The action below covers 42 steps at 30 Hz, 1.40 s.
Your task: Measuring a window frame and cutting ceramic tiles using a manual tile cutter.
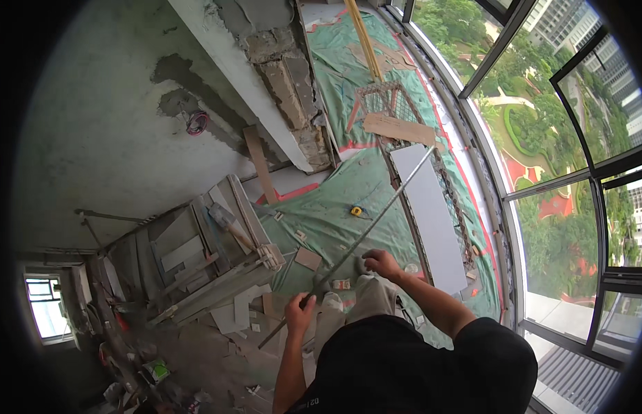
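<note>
A long, thin metal bar [397,193] slants from beside my lower body up to a grey-white board [429,219] on the right. My left hand [299,314] is wrapped round the bar's lower part. Below and right of the bar, clear of it, my right hand [379,265] hangs open with loosely bent fingers and nothing visible in it. A yellow-and-black tape measure [357,211] lies on the green floor sheet [314,228]. Small offcuts [307,259] lie near my feet.
A cluttered workbench [196,255] with boards and a long-handled tool stands at left, below a rough wall [107,138]. Cardboard [397,130] and metal mesh lie beyond the board. Tall windows [548,234] line the right side. Rubble and scraps cover the lower-left floor.
</note>
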### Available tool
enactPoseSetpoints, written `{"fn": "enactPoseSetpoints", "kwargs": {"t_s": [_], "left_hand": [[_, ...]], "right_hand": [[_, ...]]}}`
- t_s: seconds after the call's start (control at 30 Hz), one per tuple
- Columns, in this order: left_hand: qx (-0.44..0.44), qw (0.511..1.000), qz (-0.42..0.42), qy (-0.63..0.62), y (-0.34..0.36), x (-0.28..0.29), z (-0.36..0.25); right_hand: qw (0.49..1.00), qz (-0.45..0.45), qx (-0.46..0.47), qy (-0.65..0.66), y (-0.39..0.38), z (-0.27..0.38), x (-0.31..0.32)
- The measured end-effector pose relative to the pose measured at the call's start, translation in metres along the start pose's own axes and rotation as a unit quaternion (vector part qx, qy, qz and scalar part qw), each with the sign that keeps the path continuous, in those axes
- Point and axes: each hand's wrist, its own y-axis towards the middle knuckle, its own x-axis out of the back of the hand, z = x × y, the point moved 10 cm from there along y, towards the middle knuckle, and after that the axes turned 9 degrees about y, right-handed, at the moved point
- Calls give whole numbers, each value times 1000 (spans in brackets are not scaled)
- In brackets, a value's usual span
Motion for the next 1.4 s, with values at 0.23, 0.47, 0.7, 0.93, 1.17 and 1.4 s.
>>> {"fn": "enactPoseSetpoints", "kwargs": {"t_s": [0.23,0.47,0.7,0.93,1.17,1.4], "left_hand": [[124,987,-97,40,-122,-3,16],[247,945,-207,59,-206,26,36],[251,927,-209,182,-235,85,66],[309,911,-242,124,-368,91,133],[287,856,-399,161,-492,177,226],[445,641,-625,-29,-631,282,378]], "right_hand": [[962,198,-4,-187,44,-23,-84],[865,343,41,-363,0,-2,-177],[872,357,142,-305,-16,77,-214],[676,508,223,-485,-63,30,-330],[540,564,198,-593,-134,-33,-484],[577,560,290,-518,-202,-17,-704]]}}
